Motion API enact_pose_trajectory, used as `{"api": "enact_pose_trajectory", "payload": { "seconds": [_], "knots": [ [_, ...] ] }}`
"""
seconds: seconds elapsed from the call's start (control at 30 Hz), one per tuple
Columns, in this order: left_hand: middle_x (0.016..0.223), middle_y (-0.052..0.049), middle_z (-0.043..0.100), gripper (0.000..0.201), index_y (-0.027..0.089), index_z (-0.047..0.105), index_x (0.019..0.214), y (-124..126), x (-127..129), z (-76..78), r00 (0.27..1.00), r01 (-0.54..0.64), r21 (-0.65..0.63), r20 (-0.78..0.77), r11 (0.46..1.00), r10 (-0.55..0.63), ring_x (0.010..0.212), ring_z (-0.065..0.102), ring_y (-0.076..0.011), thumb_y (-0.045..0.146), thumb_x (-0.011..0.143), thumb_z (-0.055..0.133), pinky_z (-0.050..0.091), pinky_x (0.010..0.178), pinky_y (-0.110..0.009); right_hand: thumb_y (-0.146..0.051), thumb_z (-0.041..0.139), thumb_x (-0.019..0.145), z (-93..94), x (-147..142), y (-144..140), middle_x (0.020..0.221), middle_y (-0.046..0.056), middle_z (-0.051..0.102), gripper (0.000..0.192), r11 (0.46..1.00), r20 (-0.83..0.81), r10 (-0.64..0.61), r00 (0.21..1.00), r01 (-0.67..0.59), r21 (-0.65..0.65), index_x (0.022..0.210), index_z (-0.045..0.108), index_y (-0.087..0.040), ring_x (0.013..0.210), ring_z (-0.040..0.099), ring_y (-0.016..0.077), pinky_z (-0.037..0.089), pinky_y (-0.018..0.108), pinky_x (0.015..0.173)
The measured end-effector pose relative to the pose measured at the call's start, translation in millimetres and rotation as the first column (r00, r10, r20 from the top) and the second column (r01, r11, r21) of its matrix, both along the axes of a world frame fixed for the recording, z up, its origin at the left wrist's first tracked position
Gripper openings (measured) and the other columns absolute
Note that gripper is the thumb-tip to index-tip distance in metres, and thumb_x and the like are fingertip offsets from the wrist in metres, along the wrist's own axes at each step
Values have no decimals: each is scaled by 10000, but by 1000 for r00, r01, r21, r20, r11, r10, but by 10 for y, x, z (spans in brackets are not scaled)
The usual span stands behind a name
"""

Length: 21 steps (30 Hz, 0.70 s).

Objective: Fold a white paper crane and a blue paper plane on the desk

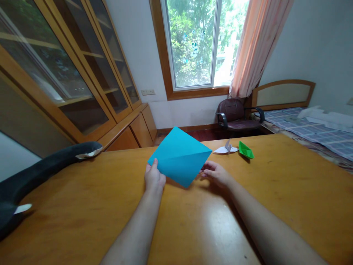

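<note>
Pinching blue paper [179, 158]: left hand [154, 178], thumb uppermost

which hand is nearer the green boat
Right. The right hand is beside the blue sheet, left of the green boat and closer to the camera; the left hand holds the sheet near its left corner, farther left.

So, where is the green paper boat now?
In the head view, the green paper boat lies right of centre on the far part of the table, just right of the white folded paper and beyond the right hand.
</note>
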<state>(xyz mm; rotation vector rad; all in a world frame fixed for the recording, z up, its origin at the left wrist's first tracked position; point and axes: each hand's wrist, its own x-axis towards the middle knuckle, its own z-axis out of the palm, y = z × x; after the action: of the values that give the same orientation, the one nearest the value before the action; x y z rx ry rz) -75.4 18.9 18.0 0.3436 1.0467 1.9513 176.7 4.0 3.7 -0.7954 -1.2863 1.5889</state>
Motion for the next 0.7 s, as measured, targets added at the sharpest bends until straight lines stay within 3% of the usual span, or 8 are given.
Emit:
{"api": "enact_pose_trajectory", "payload": {
  "seconds": [0.1, 0.17, 0.3, 0.4, 0.47, 0.57, 0.63, 0.7],
  "knots": [
    [1075, -59, 687, 174, 216, 571, 1038, -27, 88, -23, 999, -43, -75, -5, 996, 43, 968, 660, -192, 196, 865, 571, 547, 842, -383, -379, 800, 629, 10, -63, -50, 1048, 83, 689, 510, 991, -18, 132, 991, -132, -20, 1077, 633, -203, 899, 646, 201, 508, 302, 733],
    [1066, -54, 691, 178, 222, 573, 1044, -36, 137, -65, 999, -37, -110, -40, 993, 33, 967, 663, -200, 224, 866, 579, 550, 831, -387, -371, 790, 644, 4, -129, -68, 1046, 71, 689, 522, 993, -24, 115, 993, -115, -18, 1107, 608, -212, 869, 646, 187, 512, 295, 724],
    [1036, -54, 698, 233, 223, 580, 1054, -34, 258, -185, 996, 29, -96, -81, 995, -37, 964, 665, -205, 271, 832, 632, 546, 832, -373, -352, 736, 675, -50, -234, -34, 910, 58, 713, 392, 983, 20, -172, 985, 172, -58, 1003, 593, -193, 759, 655, 193, 529, 300, 651],
    [964, -64, 696, 308, 184, 573, 1096, -42, 321, -247, 987, 109, -64, -110, 992, -115, 884, 669, -180, 210, 799, 652, 538, 829, -338, -280, 677, 684, -94, -212, 36, 1000, 79, 723, 332, 945, 67, -315, 947, 320, -74, 992, 589, -195, 878, 675, 240, 556, 360, 747],
    [930, -53, 686, 466, 175, 525, 1206, -59, 293, -252, 958, 160, -77, -228, 984, -173, 826, 661, -159, 193, 770, 686, 533, 812, -313, -222, 637, 686, -109, -156, 81, 1052, 83, 720, 296, 927, 115, -358, 927, 368, -79, 978, 598, -203, 936, 676, 251, 556, 381, 810],
    [1021, -68, 677, 778, 207, 422, 1365, -100, 120, -194, 814, 292, -113, -491, 950, -309, 851, 654, -170, 214, 678, 787, 526, 813, -302, -151, 590, 674, -118, -54, 132, 1037, 83, 727, 283, 923, 135, -350, 927, 366, -119, 951, 614, -202, 923, 687, 249, 560, 382, 824],
    [1197, -107, 631, 859, 214, 471, 1355, -133, -43, -124, 653, 494, -135, -594, 859, -469, 982, 636, -208, 178, 582, 844, 513, 863, -301, -127, 577, 666, -123, 11, 161, 1009, 81, 735, 302, 925, 135, -333, 933, 351, -148, 957, 622, -192, 892, 696, 248, 567, 385, 803],
    [1309, -125, 574, 914, 221, 505, 1339, -166, -195, -54, 536, 670, -148, -581, 728, -612, 1095, 599, -245, 123, 504, 864, 501, 903, -304, -118, 573, 658, -125, 71, 187, 989, 78, 740, 337, 925, 141, -317, 938, 339, -173, 983, 622, -187, 849, 702, 247, 576, 390, 767]
  ]
}}
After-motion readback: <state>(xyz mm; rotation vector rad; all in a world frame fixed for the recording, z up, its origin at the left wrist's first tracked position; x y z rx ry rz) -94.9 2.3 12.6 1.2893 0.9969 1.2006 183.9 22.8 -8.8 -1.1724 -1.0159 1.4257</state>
